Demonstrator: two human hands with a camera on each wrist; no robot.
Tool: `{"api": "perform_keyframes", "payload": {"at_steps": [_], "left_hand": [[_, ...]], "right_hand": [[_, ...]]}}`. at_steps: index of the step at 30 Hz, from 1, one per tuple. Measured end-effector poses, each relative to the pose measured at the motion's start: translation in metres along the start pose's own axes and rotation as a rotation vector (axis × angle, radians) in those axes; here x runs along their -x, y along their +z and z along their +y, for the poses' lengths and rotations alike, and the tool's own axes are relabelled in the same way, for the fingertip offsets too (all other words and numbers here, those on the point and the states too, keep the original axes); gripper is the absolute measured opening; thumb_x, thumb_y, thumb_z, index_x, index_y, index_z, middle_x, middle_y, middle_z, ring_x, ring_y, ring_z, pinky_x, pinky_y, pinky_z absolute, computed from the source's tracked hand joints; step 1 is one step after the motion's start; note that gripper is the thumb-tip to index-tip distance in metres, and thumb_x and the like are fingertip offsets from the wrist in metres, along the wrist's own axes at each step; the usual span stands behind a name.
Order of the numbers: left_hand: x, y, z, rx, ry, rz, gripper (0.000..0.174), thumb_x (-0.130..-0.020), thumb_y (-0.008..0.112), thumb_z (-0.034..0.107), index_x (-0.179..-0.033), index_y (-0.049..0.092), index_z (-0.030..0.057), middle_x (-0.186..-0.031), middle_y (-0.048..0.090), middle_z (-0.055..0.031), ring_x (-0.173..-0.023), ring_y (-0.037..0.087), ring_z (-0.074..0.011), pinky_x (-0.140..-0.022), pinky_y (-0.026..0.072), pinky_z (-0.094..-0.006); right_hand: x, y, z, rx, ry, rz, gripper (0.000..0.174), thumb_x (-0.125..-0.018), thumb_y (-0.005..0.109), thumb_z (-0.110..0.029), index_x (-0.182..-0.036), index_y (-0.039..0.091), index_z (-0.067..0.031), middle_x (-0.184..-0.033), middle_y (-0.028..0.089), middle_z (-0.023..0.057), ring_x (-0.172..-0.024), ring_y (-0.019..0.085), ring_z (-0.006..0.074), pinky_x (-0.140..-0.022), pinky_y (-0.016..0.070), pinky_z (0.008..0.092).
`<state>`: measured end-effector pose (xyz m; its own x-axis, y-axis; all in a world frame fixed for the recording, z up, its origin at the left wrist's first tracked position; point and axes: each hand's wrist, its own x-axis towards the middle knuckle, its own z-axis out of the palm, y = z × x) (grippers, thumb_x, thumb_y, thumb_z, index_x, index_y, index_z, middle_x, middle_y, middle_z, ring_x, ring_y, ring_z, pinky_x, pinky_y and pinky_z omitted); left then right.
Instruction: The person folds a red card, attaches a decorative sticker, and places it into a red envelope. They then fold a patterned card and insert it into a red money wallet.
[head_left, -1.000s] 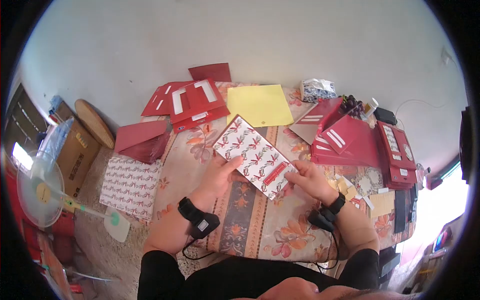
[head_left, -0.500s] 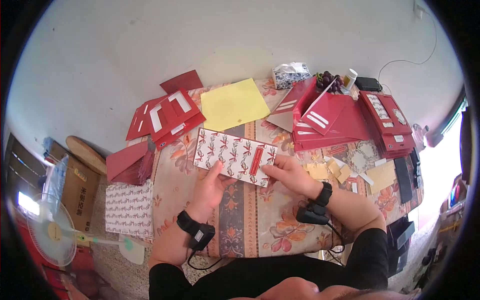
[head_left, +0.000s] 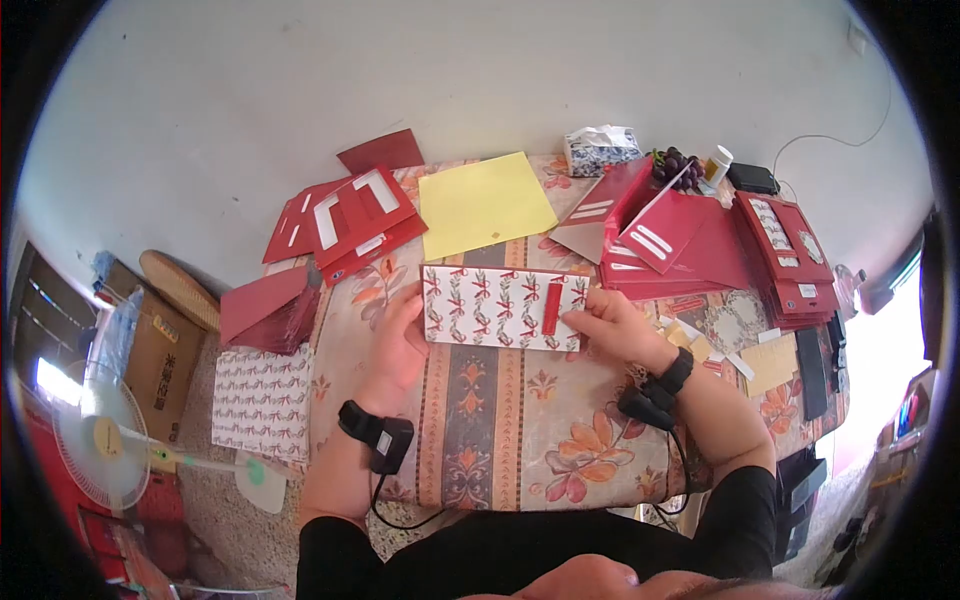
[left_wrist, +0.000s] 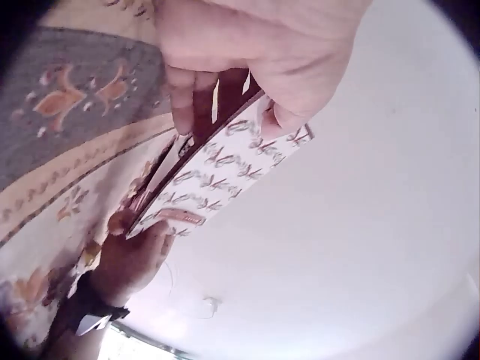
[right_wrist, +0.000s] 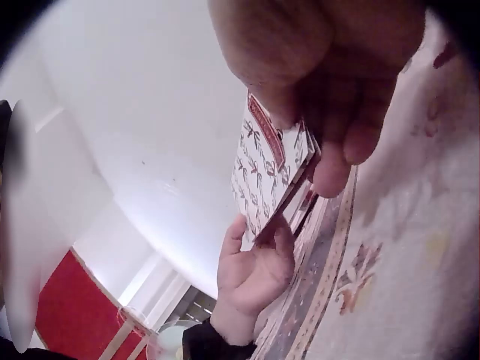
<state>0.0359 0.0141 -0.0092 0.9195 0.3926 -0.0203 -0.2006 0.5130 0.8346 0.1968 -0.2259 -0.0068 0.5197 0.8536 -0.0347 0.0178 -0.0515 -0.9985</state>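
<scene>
A folded card (head_left: 490,310) is held level above the flowered tablecloth, its white front printed with green sprigs and red ribbons. A red label (head_left: 551,308) sits near its right end. My left hand (head_left: 400,345) grips the left end, thumb on the printed face and fingers behind, as the left wrist view shows. The right end is pinched by my right hand (head_left: 625,325), with the thumb beside the label. Seen from the left wrist, the dark red back of the card (left_wrist: 225,165) has pale slits, and its layers stand slightly apart along the lower edge.
A yellow sheet (head_left: 485,210) lies beyond the card. Red cut-out folders (head_left: 370,215) and a dark red stack (head_left: 265,305) are on the left, above a patterned sheet (head_left: 262,400). Rightward are red folders (head_left: 690,260), grapes (head_left: 675,170), a tissue box (head_left: 603,152) and a folder pile (head_left: 790,260).
The card has turned from a steep diagonal to nearly level, staying in both hands. My left hand has moved up along its left end. The head view has shifted somewhat.
</scene>
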Motion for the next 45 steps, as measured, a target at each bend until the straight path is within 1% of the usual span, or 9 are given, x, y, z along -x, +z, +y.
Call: {"api": "perform_keyframes", "payload": {"at_steps": [4,6,13,16,18,22,24,37,45], "left_hand": [[0.0,-0.006,0.007,-0.37,-0.012,0.029,0.031,-0.089,0.051,0.018,-0.116,0.049,0.0021,-0.104,0.059,-0.0061,-0.087,0.059,-0.011,-0.069,0.0503,-0.0253],[0.007,0.006,0.007,-0.425,-0.031,0.013,0.029,-0.088,0.053,0.017,-0.113,0.05,0.0021,-0.101,0.061,-0.0055,-0.083,0.06,-0.0097,-0.065,0.0505,-0.0237],[0.014,0.014,0.005,-0.451,-0.026,-0.075,0.021,-0.087,0.057,0.016,-0.102,0.058,0.0018,-0.082,0.064,-0.0041,-0.063,0.061,-0.0081,-0.048,0.0495,-0.021],[0.014,0.009,0.0,-0.47,-0.009,-0.049,0.02,-0.087,0.058,0.016,-0.101,0.058,0.0021,-0.081,0.064,-0.0041,-0.063,0.061,-0.0081,-0.047,0.0489,-0.0205],[0.015,0.011,0.0,-0.469,-0.007,-0.043,0.019,-0.087,0.058,0.016,-0.101,0.058,0.0022,-0.081,0.064,-0.0041,-0.062,0.061,-0.0079,-0.046,0.0488,-0.0204],[0.016,0.014,0.002,-0.471,-0.015,-0.042,0.02,-0.087,0.057,0.017,-0.101,0.058,0.0024,-0.081,0.064,-0.0039,-0.062,0.06,-0.0079,-0.046,0.0484,-0.0203],[0.016,0.015,0.001,-0.461,-0.02,-0.033,0.02,-0.087,0.057,0.017,-0.101,0.058,0.0029,-0.081,0.064,-0.0033,-0.061,0.06,-0.0077,-0.044,0.0477,-0.0199],[0.015,0.015,-0.003,-0.416,-0.051,0.012,0.02,-0.087,0.055,0.016,-0.102,0.057,0.0032,-0.084,0.063,-0.0031,-0.062,0.06,-0.0078,-0.045,0.0479,-0.02],[0.014,0.017,-0.004,-0.443,-0.085,0.052,0.023,-0.087,0.056,0.018,-0.106,0.055,0.0052,-0.085,0.063,-0.0017,-0.064,0.061,-0.0079,-0.044,0.047,-0.0202]], "right_hand": [[0.001,-0.003,-0.004,0.06,-0.03,-0.015,0.018,-0.089,0.055,-0.015,-0.085,0.055,0.0028,-0.071,0.058,0.0017,-0.062,0.055,0.0058,-0.052,0.0473,0.0224],[-0.002,-0.007,0.004,0.147,-0.045,-0.077,0.019,-0.09,0.051,-0.011,-0.102,0.054,0.0031,-0.082,0.062,0.0041,-0.068,0.059,0.0087,-0.059,0.0509,0.0239],[0.0,-0.004,-0.001,0.043,0.018,-0.118,0.019,-0.09,0.053,-0.016,-0.093,0.055,0.0028,-0.073,0.06,0.0017,-0.06,0.056,0.0057,-0.05,0.0434,0.0204],[-0.001,-0.004,-0.002,0.013,0.061,-0.132,0.018,-0.09,0.052,-0.015,-0.093,0.054,0.0031,-0.073,0.06,0.0023,-0.058,0.056,0.0067,-0.05,0.0433,0.0205],[-0.002,-0.006,0.0,0.032,0.078,-0.183,0.021,-0.091,0.047,-0.01,-0.106,0.052,0.0039,-0.083,0.062,0.0062,-0.07,0.061,0.0124,-0.058,0.0532,0.0269],[-0.003,-0.007,0.002,0.126,0.087,-0.179,0.021,-0.091,0.048,-0.01,-0.106,0.052,0.0036,-0.083,0.062,0.0064,-0.071,0.061,0.0126,-0.057,0.0536,0.0276],[-0.002,-0.002,0.0,-0.048,0.083,-0.125,0.017,-0.09,0.051,-0.013,-0.095,0.053,0.0035,-0.075,0.061,0.0043,-0.061,0.059,0.0099,-0.052,0.0487,0.0234],[0.001,0.001,-0.01,-0.046,0.025,-0.093,0.021,-0.09,0.051,-0.014,-0.105,0.052,0.0014,-0.083,0.06,0.0032,-0.071,0.057,0.0082,-0.06,0.0481,0.0227],[-0.001,-0.005,-0.004,-0.084,0.007,0.036,0.014,-0.09,0.052,-0.016,-0.083,0.051,-0.0038,-0.07,0.053,-0.0036,-0.061,0.048,0.0032,-0.053,0.039,0.0194]]}}
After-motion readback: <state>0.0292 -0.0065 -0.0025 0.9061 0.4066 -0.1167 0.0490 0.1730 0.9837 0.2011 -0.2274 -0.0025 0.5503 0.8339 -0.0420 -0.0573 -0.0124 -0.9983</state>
